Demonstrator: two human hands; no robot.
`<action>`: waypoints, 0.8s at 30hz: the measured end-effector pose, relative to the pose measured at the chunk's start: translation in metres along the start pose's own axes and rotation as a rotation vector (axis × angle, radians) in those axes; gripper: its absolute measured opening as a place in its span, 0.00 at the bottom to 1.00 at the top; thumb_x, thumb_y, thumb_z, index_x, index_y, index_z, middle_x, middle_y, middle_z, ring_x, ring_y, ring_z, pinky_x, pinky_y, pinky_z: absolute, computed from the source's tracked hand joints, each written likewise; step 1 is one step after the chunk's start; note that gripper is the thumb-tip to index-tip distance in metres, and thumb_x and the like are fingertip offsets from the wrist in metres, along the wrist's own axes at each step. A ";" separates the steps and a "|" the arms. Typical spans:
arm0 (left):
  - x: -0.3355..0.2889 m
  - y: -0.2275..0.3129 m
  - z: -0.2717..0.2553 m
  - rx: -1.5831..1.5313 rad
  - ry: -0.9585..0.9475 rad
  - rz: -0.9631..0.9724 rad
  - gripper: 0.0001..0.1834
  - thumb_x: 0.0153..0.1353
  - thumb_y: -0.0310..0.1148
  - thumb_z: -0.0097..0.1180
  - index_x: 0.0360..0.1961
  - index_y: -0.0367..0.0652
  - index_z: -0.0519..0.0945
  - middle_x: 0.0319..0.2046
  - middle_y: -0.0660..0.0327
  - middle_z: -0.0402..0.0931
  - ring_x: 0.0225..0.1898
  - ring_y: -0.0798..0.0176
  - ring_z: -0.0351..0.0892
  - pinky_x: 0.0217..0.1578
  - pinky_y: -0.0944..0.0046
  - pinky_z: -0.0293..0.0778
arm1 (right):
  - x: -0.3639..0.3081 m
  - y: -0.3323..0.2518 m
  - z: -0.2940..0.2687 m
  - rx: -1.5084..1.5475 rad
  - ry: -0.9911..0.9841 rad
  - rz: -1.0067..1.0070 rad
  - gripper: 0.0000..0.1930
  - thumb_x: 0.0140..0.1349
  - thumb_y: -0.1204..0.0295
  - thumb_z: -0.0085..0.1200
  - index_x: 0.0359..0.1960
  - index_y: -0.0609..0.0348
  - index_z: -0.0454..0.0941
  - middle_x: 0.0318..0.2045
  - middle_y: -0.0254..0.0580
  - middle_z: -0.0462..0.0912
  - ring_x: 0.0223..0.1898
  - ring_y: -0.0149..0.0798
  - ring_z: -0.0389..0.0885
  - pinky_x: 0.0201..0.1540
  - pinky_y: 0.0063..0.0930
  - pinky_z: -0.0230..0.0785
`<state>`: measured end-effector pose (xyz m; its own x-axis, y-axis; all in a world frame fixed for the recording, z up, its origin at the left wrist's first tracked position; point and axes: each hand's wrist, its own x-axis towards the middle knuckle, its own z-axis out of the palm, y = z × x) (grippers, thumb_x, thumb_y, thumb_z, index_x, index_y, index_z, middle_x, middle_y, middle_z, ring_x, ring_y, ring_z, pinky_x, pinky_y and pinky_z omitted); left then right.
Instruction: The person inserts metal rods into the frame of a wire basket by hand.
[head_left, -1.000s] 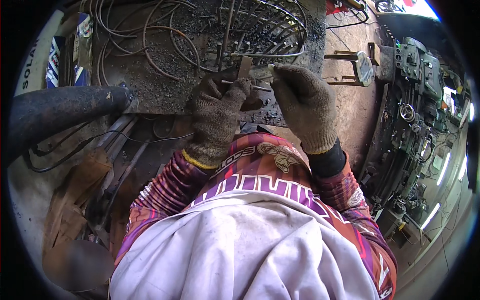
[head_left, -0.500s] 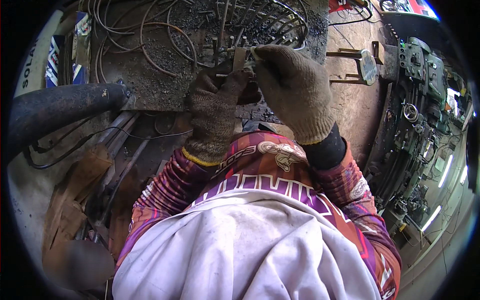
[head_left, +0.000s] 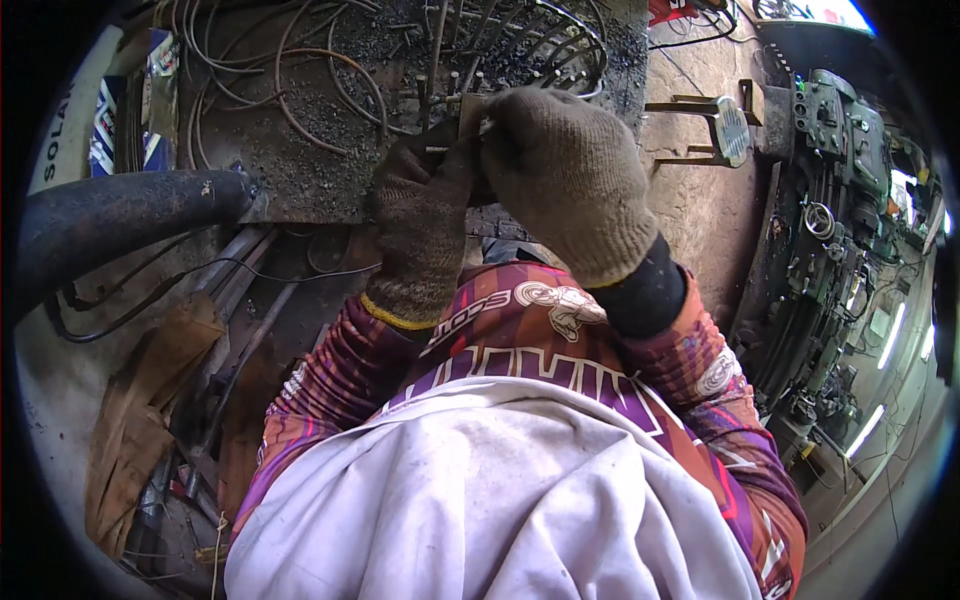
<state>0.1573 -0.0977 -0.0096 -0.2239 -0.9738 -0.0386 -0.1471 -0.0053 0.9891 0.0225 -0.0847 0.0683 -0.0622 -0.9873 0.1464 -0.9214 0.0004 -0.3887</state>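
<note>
Both my hands wear knitted work gloves and meet over the near edge of a dark, grit-covered metal workbench [head_left: 290, 205]. My left hand [head_left: 415, 215] is closed around a small flat brownish metal strip [head_left: 469, 116], which sticks up past its fingers. A short thin pin [head_left: 436, 150] shows at the same hand. Pressed close on the strip's right side, my right hand [head_left: 570, 180] has its fingers curled together; what they pinch is hidden behind the glove. Just beyond lies a curved row of bent metal rods [head_left: 540, 45].
Loose wire rings [head_left: 335, 52] lie at the bench's far left. A thick black pipe [head_left: 140, 205] juts in from the left above metal bars [head_left: 235, 262] and brown cloth [head_left: 135, 410]. A metal pedal-like bracket [head_left: 733, 130] and a green machine [head_left: 845, 140] stand right.
My right hand has shifted left and closer to my left hand, covering more of the space between them. The strip stays at my left hand. The view has shifted slightly.
</note>
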 end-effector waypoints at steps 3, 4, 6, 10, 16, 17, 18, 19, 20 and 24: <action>-0.002 0.007 -0.003 -0.374 0.019 -0.219 0.14 0.70 0.33 0.67 0.46 0.31 0.83 0.34 0.53 0.88 0.32 0.64 0.89 0.35 0.64 0.87 | -0.015 0.003 -0.010 0.009 -0.105 0.082 0.08 0.62 0.65 0.63 0.33 0.56 0.84 0.29 0.49 0.86 0.34 0.55 0.87 0.37 0.49 0.81; -0.003 0.010 -0.003 -0.526 -0.005 -0.375 0.13 0.70 0.32 0.66 0.46 0.31 0.83 0.33 0.53 0.87 0.32 0.63 0.89 0.35 0.63 0.88 | -0.018 0.005 -0.014 0.007 -0.106 0.081 0.08 0.62 0.65 0.63 0.33 0.56 0.84 0.29 0.49 0.86 0.34 0.55 0.87 0.37 0.49 0.81; -0.005 0.007 -0.004 -0.487 -0.060 -0.393 0.13 0.70 0.31 0.66 0.47 0.31 0.82 0.33 0.53 0.87 0.32 0.62 0.90 0.35 0.63 0.88 | -0.025 0.007 -0.020 0.119 0.005 0.173 0.08 0.62 0.67 0.62 0.34 0.58 0.85 0.32 0.52 0.86 0.36 0.57 0.88 0.39 0.48 0.81; -0.007 -0.006 0.007 -0.460 -0.106 -0.344 0.10 0.71 0.28 0.63 0.48 0.30 0.82 0.35 0.52 0.87 0.33 0.58 0.91 0.35 0.60 0.89 | -0.034 0.022 -0.009 0.142 0.070 0.176 0.08 0.63 0.69 0.62 0.39 0.58 0.87 0.33 0.54 0.87 0.36 0.57 0.88 0.40 0.47 0.81; -0.001 0.002 0.013 -0.694 -0.093 -0.422 0.09 0.73 0.24 0.60 0.49 0.28 0.83 0.36 0.50 0.87 0.33 0.56 0.91 0.36 0.58 0.91 | -0.034 0.026 -0.010 0.200 0.086 0.180 0.08 0.67 0.76 0.63 0.47 0.61 0.87 0.34 0.47 0.90 0.36 0.36 0.90 0.41 0.31 0.80; -0.001 0.001 0.014 -0.692 -0.095 -0.423 0.09 0.73 0.24 0.60 0.49 0.28 0.83 0.36 0.50 0.87 0.33 0.56 0.91 0.36 0.58 0.91 | -0.033 0.026 -0.009 0.204 0.089 0.178 0.09 0.67 0.76 0.63 0.47 0.61 0.87 0.35 0.48 0.90 0.36 0.37 0.90 0.40 0.31 0.80; -0.001 -0.001 0.015 -0.708 -0.087 -0.402 0.11 0.73 0.25 0.60 0.51 0.29 0.83 0.36 0.51 0.88 0.34 0.57 0.91 0.36 0.59 0.90 | -0.032 0.027 -0.008 0.207 0.091 0.174 0.09 0.67 0.75 0.64 0.47 0.61 0.87 0.36 0.49 0.90 0.36 0.38 0.91 0.40 0.31 0.80; -0.001 -0.002 0.015 -0.725 -0.078 -0.382 0.12 0.73 0.26 0.60 0.52 0.29 0.83 0.37 0.51 0.88 0.34 0.57 0.91 0.37 0.60 0.90 | -0.031 0.026 -0.008 0.208 0.092 0.175 0.09 0.67 0.75 0.64 0.47 0.61 0.87 0.36 0.49 0.90 0.36 0.38 0.91 0.40 0.31 0.80; 0.000 0.001 0.014 -0.724 -0.078 -0.382 0.12 0.73 0.26 0.60 0.52 0.29 0.83 0.37 0.51 0.88 0.34 0.57 0.91 0.37 0.60 0.90 | -0.029 0.025 -0.009 0.199 0.095 0.154 0.09 0.66 0.75 0.64 0.47 0.61 0.87 0.36 0.50 0.90 0.37 0.40 0.91 0.40 0.32 0.81; 0.003 0.012 0.009 -0.577 -0.129 -0.414 0.14 0.74 0.29 0.61 0.53 0.29 0.83 0.37 0.50 0.88 0.36 0.59 0.91 0.38 0.63 0.89 | -0.019 0.023 -0.006 0.180 0.149 0.056 0.09 0.64 0.68 0.61 0.43 0.55 0.85 0.33 0.49 0.87 0.37 0.56 0.88 0.39 0.47 0.81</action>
<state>0.1464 -0.0984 0.0007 -0.3768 -0.8318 -0.4075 0.2802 -0.5217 0.8058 0.0000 -0.0646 0.0617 -0.1794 -0.9520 0.2480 -0.8325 0.0126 -0.5539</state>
